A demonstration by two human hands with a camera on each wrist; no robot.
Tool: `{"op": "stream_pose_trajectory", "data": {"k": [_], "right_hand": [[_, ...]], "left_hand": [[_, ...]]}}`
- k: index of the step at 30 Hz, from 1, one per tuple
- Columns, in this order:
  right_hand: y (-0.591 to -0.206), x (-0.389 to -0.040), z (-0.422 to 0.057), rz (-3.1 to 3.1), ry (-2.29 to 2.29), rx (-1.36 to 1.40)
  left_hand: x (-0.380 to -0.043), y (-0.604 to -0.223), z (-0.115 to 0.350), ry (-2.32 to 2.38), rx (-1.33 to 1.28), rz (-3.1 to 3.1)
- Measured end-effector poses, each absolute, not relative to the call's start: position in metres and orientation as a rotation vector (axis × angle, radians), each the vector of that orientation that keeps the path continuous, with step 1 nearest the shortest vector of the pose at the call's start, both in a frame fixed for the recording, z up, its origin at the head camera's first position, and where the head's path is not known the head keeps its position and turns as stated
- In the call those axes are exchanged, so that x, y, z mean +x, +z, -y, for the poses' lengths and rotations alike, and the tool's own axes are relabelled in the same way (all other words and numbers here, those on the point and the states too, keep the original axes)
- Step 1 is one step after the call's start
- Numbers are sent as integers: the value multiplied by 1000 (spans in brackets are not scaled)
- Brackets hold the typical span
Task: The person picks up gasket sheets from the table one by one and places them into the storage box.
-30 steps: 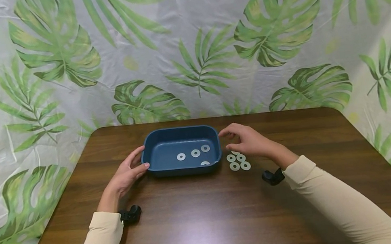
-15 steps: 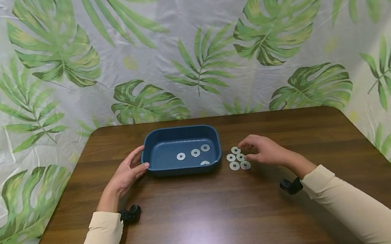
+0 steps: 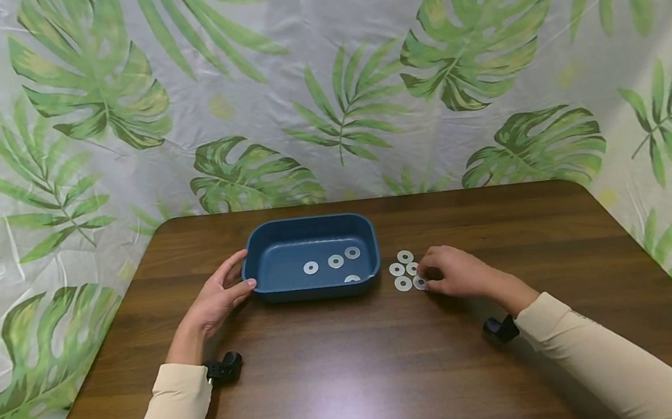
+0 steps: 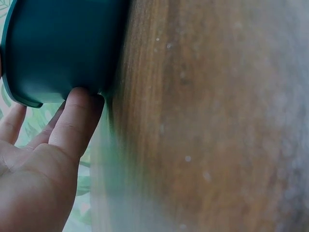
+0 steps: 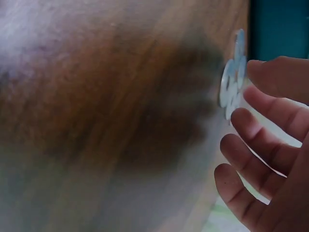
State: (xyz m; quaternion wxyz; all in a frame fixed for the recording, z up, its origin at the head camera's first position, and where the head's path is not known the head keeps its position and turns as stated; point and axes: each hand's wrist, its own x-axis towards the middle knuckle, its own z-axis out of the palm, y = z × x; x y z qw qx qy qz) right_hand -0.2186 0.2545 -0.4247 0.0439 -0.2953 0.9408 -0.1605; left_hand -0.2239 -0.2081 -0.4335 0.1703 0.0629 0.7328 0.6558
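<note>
A blue rectangular tub (image 3: 317, 292) stands on the wooden table with several flat round washers inside, one of them a washer (image 3: 311, 268) near the middle of its floor. At the tub's left end, my left hand (image 3: 218, 301) grips the corner, thumb at the front and fingers behind; the left wrist view shows the fingertips against the outer wall (image 4: 63, 48). Right of the tub lies a cluster of several pale washers (image 3: 404, 283). My right hand (image 3: 460, 271) is over its right edge, thumb and forefinger apart, partly covering two washers. In the right wrist view the fingers (image 5: 246, 123) are loosely bent beside the washers (image 5: 231, 82).
The brown wooden table (image 3: 331, 378) reaches back to a leaf-printed curtain (image 3: 335, 98). Black camera mounts sit at both wrists, the left mount (image 3: 225, 368) and the right mount (image 3: 500, 329) close over the tabletop.
My right hand has moved from the tub's right rim rightward and down to the cluster's right edge. The left hand and the tub stay where they were.
</note>
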Motion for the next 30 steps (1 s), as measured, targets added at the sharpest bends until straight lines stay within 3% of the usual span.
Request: {"op": "stream_pose_trajectory", "data": {"k": [30], "right_hand": [[-428, -225, -256, -2917, -379, -806]], "left_hand": [[-223, -432, 207, 1847, 192, -2104]]}}
